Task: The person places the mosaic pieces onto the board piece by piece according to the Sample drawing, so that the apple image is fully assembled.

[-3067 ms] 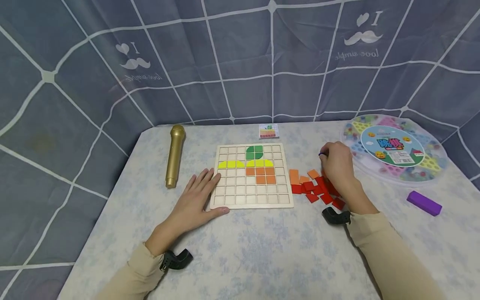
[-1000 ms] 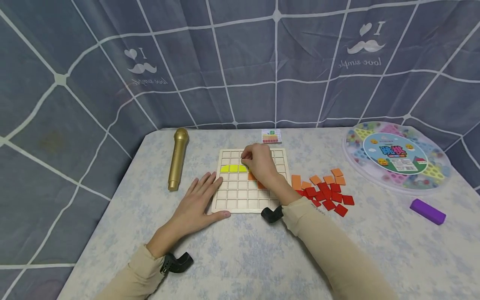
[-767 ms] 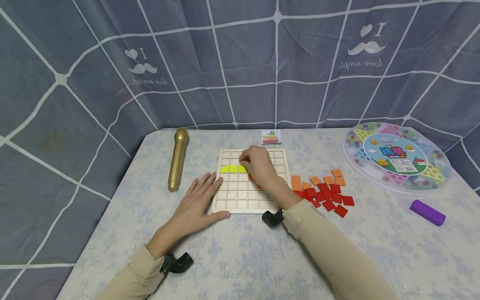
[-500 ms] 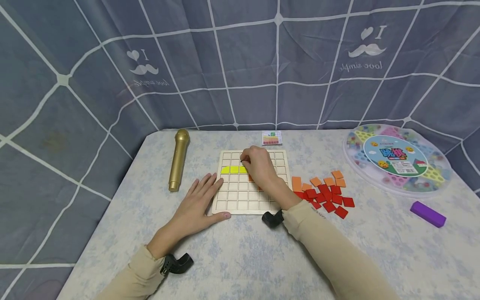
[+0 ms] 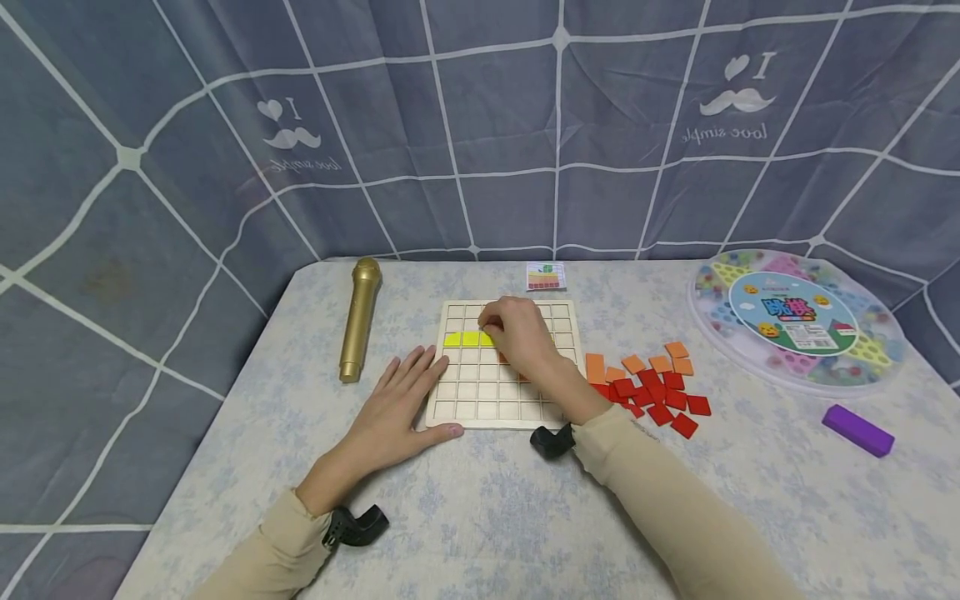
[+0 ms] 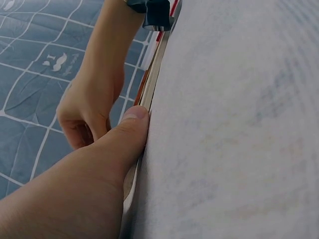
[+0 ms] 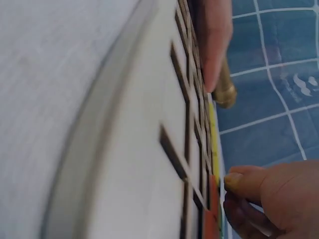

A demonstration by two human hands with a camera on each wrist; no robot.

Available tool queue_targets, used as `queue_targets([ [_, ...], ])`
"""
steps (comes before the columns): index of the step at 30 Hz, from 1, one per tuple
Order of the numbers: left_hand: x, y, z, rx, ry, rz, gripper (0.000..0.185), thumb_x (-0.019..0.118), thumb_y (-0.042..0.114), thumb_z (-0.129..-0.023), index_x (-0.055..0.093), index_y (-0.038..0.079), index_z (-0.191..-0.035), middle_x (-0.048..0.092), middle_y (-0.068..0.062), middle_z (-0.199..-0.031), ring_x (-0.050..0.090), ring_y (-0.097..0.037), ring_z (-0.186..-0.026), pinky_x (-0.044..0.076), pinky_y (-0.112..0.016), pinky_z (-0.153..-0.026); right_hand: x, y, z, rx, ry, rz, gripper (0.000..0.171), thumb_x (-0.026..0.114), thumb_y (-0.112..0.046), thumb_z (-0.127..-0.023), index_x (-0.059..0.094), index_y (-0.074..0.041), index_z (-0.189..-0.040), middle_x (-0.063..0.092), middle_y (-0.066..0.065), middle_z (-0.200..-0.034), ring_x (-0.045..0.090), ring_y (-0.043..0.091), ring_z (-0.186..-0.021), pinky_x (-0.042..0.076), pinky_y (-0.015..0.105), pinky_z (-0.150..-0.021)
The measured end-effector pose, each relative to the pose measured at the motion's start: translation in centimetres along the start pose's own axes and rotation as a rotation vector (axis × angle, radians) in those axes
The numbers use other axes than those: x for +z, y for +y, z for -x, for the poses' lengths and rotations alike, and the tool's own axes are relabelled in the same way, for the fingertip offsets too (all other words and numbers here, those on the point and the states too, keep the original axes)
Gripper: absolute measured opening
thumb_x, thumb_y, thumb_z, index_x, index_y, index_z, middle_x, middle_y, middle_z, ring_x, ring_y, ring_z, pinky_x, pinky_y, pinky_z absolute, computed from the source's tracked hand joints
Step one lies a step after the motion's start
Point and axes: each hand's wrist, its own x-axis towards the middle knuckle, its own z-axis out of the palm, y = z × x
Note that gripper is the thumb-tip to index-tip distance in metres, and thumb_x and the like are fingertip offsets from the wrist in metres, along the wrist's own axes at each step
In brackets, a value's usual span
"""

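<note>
A wooden grid board point(image 5: 480, 410) lies on the table, with yellow pieces point(image 5: 470, 339) in one row and orange squares partly covered by my right hand. My left hand point(image 5: 397, 404) rests flat at the board's left edge, fingers spread, its thumb point(image 6: 135, 113) by the near edge. Over the upper middle of the board, my right hand point(image 5: 521, 333) has thumb and fingers pinched together close above the yellow row; the small dark piece at its fingertips is mostly hidden. In the right wrist view, the right fingertips point(image 7: 233, 180) are close to the yellow and orange pieces.
Loose red tiles point(image 5: 652, 392) and orange tiles point(image 5: 595, 367) lie right of the board. A small pattern card point(image 5: 546, 276) is behind it. Left stands off a gold microphone point(image 5: 360, 321); right are a round game box point(image 5: 795, 321) and a purple block point(image 5: 858, 431).
My right hand has moved left from the loose tiles to the board, then stayed nearly still over the yellow row. The left hand has kept its place at the board's edge.
</note>
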Motion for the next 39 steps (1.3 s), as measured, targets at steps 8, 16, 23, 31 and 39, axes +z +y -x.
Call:
queue_targets([
  [8, 0.1, 0.1, 0.0, -0.001, 0.006, -0.002, 0.102, 0.071, 0.065, -0.09, 0.032, 0.011, -0.167, 0.026, -0.015, -0.174, 0.019, -0.035, -0.163, 0.012, -0.058, -0.133, -2.5, 1.7, 1.8, 0.066, 0.012, -0.086, 0.013, 0.072, -0.001, -0.097, 0.082, -0.004, -0.106, 0.079, 0.009, -0.096, 0.071, 0.023, -0.082, 0.061, 0.038, -0.077],
  [16, 0.2, 0.0, 0.0, -0.011, 0.002, -0.007, 0.103, 0.071, 0.066, -0.089, 0.032, 0.011, -0.167, 0.026, -0.015, -0.174, 0.019, -0.035, -0.163, 0.012, -0.057, -0.133, -5.7, 3.7, 4.5, 0.136, 0.009, -0.054, 0.013, 0.074, -0.005, -0.097, 0.081, -0.002, -0.107, 0.08, 0.01, -0.096, 0.072, 0.026, -0.084, 0.062, 0.041, -0.077],
  [23, 0.3, 0.0, 0.0, -0.003, 0.008, -0.007, 0.103, 0.072, 0.065, -0.089, 0.032, 0.01, -0.167, 0.026, -0.016, -0.174, 0.019, -0.036, -0.163, 0.011, -0.058, -0.133, -9.6, 6.3, 7.1, 0.231, -0.014, -0.017, 0.019, 0.077, -0.012, -0.096, 0.08, -0.001, -0.111, 0.079, 0.014, -0.098, 0.075, 0.031, -0.088, 0.064, 0.047, -0.083],
  [31, 0.3, 0.0, 0.1, -0.007, 0.006, -0.016, 0.103, 0.073, 0.064, -0.088, 0.032, 0.011, -0.167, 0.025, -0.015, -0.174, 0.019, -0.036, -0.163, 0.012, -0.057, -0.133, -11.2, 8.1, 9.3, 0.254, -0.183, 0.001, 0.032, 0.086, -0.022, -0.09, 0.08, -0.007, -0.117, 0.077, 0.012, -0.112, 0.07, 0.029, -0.097, 0.061, 0.047, -0.089],
  [39, 0.4, 0.1, 0.2, -0.004, 0.013, -0.007, 0.102, 0.071, 0.065, -0.09, 0.032, 0.011, -0.167, 0.025, -0.016, -0.174, 0.019, -0.036, -0.163, 0.012, -0.057, -0.133, -11.0, 8.6, 9.6, 0.221, -0.22, -0.005, 0.023, 0.087, -0.019, -0.089, 0.08, -0.012, -0.11, 0.073, 0.009, -0.11, 0.065, 0.026, -0.094, 0.056, 0.044, -0.087],
])
